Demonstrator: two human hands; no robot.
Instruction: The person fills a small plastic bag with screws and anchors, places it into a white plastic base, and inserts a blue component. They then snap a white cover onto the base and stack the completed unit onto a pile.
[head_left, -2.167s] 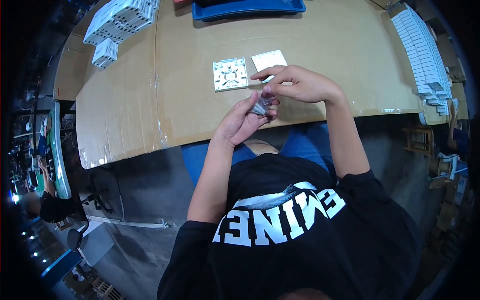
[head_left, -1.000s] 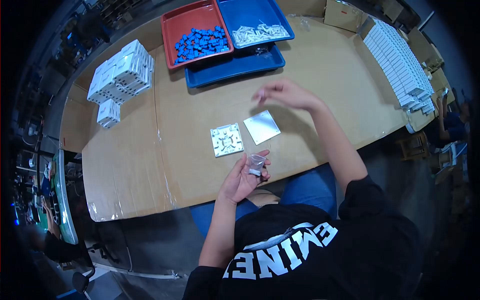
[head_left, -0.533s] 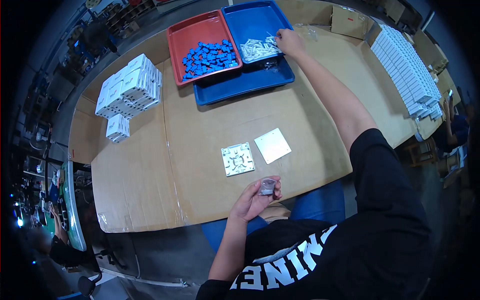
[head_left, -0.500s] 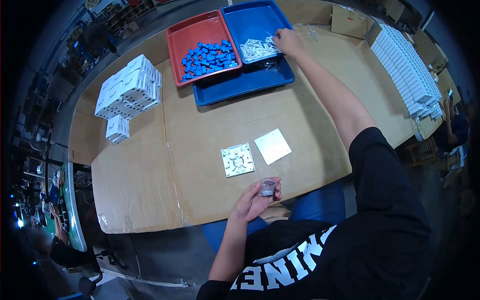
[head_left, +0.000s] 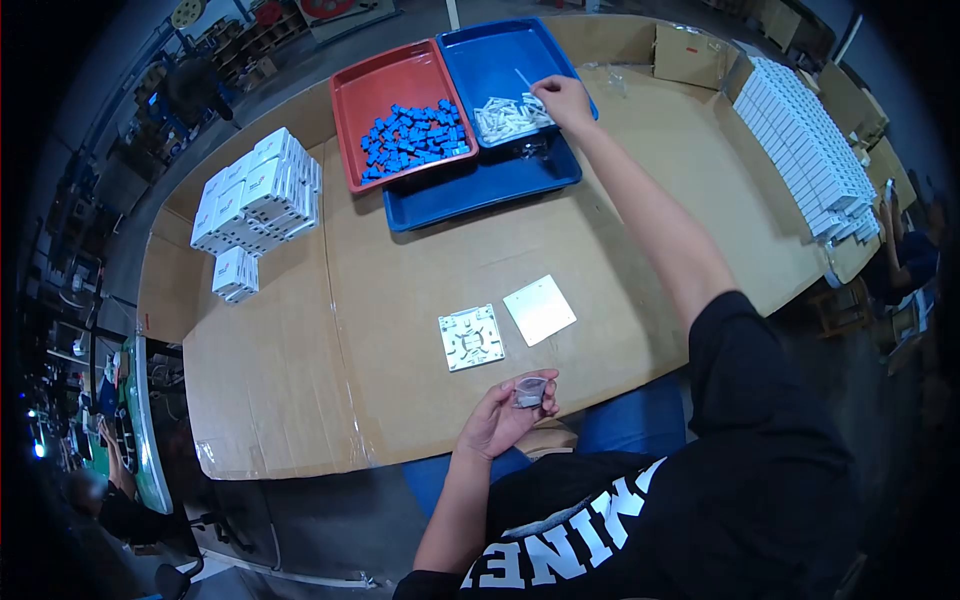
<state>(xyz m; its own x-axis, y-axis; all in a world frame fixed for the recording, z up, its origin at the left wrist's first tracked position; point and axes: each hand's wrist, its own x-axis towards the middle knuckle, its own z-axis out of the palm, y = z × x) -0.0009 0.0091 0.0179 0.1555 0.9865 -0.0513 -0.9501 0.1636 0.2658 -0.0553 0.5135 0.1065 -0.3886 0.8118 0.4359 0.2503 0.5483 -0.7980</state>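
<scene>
Near the table's front edge, my left hand point(head_left: 505, 418) is closed around a small clear plastic bag point(head_left: 530, 391), whose contents I cannot make out. My right hand point(head_left: 564, 101) reaches over the blue tray point(head_left: 500, 50), its fingertips pinched on a thin white stick point(head_left: 522, 77) that points up and left. Beneath it lies a heap of small white tube-like pieces point(head_left: 508, 118). On the cardboard in front of me rest a white plastic tray-like part point(head_left: 471, 338) with moulded inner shapes and, to its right, a flat white square plate point(head_left: 540, 310).
Left of the blue tray stands a red tray point(head_left: 385, 75) with many blue pieces point(head_left: 415, 138). Both partly overlap another blue tray point(head_left: 480, 200). Stacked white boxes point(head_left: 255, 195) stand at left, long white stacks point(head_left: 800, 140) at right. Other people are at both sides.
My right hand has shifted slightly left over the blue tray, and the white stick in its fingers shows more plainly. My left hand still holds the bag. The whole view has tilted slightly.
</scene>
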